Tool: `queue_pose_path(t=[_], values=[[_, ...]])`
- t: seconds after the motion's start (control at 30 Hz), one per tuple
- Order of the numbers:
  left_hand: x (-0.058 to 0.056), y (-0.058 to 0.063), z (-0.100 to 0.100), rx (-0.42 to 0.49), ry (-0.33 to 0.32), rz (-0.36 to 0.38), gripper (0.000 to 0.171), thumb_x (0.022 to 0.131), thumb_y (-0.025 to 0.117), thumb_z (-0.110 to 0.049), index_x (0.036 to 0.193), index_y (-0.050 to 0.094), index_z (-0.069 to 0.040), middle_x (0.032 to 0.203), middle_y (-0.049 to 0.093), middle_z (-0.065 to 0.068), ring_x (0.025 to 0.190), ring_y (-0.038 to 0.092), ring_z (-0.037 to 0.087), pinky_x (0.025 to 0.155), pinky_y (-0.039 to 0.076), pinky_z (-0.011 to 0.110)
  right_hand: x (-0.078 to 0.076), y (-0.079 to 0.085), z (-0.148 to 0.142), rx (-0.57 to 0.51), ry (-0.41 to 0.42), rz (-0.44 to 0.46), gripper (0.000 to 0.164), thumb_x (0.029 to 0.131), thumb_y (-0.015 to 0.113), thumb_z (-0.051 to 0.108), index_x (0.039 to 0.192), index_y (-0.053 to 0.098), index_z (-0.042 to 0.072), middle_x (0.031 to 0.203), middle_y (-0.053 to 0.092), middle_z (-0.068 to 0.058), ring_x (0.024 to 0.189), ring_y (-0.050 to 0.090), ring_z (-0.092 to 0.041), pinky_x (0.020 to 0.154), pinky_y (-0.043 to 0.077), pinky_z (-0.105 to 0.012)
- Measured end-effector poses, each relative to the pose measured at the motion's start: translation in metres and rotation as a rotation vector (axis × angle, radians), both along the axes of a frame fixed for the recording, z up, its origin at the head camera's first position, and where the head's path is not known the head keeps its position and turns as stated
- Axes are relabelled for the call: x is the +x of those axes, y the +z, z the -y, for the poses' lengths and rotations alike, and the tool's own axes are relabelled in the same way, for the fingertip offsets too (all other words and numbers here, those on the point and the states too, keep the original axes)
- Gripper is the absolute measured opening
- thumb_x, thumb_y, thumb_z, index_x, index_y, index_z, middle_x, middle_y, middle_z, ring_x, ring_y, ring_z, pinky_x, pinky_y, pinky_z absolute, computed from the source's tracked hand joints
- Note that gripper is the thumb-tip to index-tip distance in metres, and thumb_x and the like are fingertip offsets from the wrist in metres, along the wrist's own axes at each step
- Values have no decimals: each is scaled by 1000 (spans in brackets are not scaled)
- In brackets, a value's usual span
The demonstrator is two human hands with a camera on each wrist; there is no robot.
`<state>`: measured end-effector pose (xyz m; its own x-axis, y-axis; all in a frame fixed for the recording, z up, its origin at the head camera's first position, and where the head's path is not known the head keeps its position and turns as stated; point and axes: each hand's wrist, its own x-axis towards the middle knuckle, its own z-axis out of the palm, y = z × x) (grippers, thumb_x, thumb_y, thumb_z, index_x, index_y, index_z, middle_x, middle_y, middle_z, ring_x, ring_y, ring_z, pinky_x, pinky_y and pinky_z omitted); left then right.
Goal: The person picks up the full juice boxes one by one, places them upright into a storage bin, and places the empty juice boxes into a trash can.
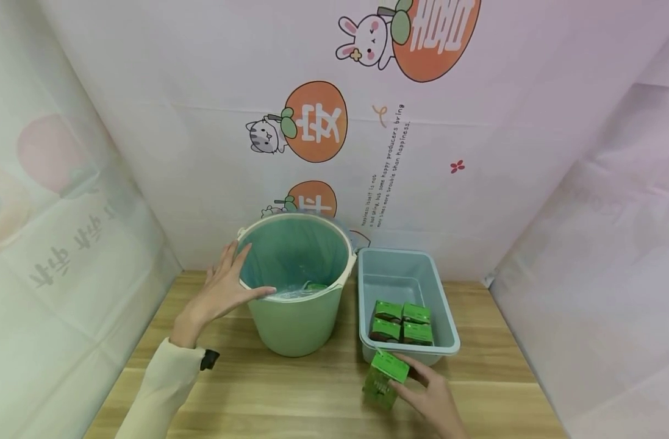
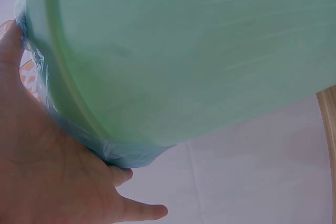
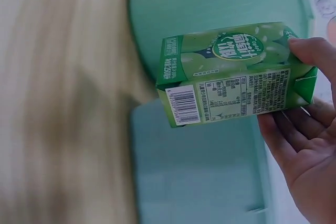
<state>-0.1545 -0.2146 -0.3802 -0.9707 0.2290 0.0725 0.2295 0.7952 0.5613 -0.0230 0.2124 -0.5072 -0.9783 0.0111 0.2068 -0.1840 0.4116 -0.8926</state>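
My right hand [image 1: 433,396] pinches a green juice carton [image 1: 385,381] by its top end, in front of the blue-grey tub [image 1: 446,317]. In the right wrist view the carton [image 3: 231,72] shows a barcode and printed label, with the thumb on one face and fingers on another. At the left, my left hand [image 1: 222,292] rests spread at the rim of a pale green bucket [image 1: 296,326], thumb over the opening. A thin bluish plastic bag [image 2: 128,153] lines the bucket and folds over its rim beside the left fingers. Something green [image 1: 314,286] lies inside, mostly hidden by the rim.
Several green cartons [image 1: 388,330] stand together at the near end of the tub, just right of the bucket. Both containers sit on a wooden table [image 1: 290,396], near a white printed cloth backdrop [image 1: 202,152] that also hangs at both sides.
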Motion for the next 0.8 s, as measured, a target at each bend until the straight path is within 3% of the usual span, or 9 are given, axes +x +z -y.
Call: queue_pose_path(t=[0.2,0.47,0.7,0.8], values=[[0,-3,1,8,0,-2,121,88,73,-72,172,8,-13,176,-13,15,161,-11,42,116,-2,81,-10,35,-3,45,39,13,49,86,90,12,133,74,10,126,74,-13,101,74,-13,88,61,-30],[-3,-2,1,-5,3,-10,121,88,72,-73,172,7,-14,176,-12,16,161,-12,40,117,1,81,-47,94,-3,87,166,-189,47,90,84,5,135,70,0,118,75,-18,97,74,-18,84,62,-31],[0,0,0,6,-1,0,121,88,73,-72,172,8,-13,176,-11,17,161,-9,43,116,0,82,-78,138,8,120,207,-267,46,93,82,6,137,69,4,107,74,-9,91,69,-14,89,59,-26],[-1,-2,0,4,-2,1,121,88,73,-72,172,8,-13,176,-12,17,160,-9,44,116,0,82,-91,155,15,108,226,-280,45,94,82,7,137,69,2,112,74,-11,95,70,-17,92,59,-29]])
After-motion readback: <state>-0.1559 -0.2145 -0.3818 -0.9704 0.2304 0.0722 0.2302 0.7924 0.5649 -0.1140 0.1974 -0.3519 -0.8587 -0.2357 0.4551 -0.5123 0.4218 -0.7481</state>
